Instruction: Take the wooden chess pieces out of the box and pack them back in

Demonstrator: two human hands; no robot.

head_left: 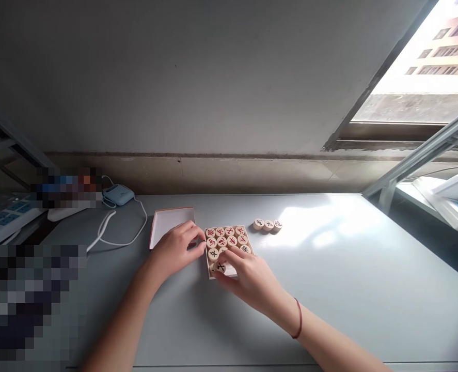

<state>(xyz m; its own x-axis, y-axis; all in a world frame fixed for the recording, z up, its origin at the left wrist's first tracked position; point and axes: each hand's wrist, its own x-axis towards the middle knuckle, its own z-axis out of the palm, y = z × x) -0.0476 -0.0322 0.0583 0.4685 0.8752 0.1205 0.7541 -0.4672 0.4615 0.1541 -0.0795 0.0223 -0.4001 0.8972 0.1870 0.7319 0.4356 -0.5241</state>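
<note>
A small shallow box on the grey table holds several round wooden chess pieces marked in red and black. My right hand rests over the box's near right part, fingers pinched on a black-marked piece at its front edge. My left hand lies curled against the box's left side, fingertips touching its wall. The box's lid, white inside, lies open side up just left of the box, partly under my left hand. Three loose pieces sit in a row to the right of the box.
A blue device with a white cable lies at the table's back left. A wall runs along the far edge. A metal window frame and papers stand at the right. Blurred patches cover the left side.
</note>
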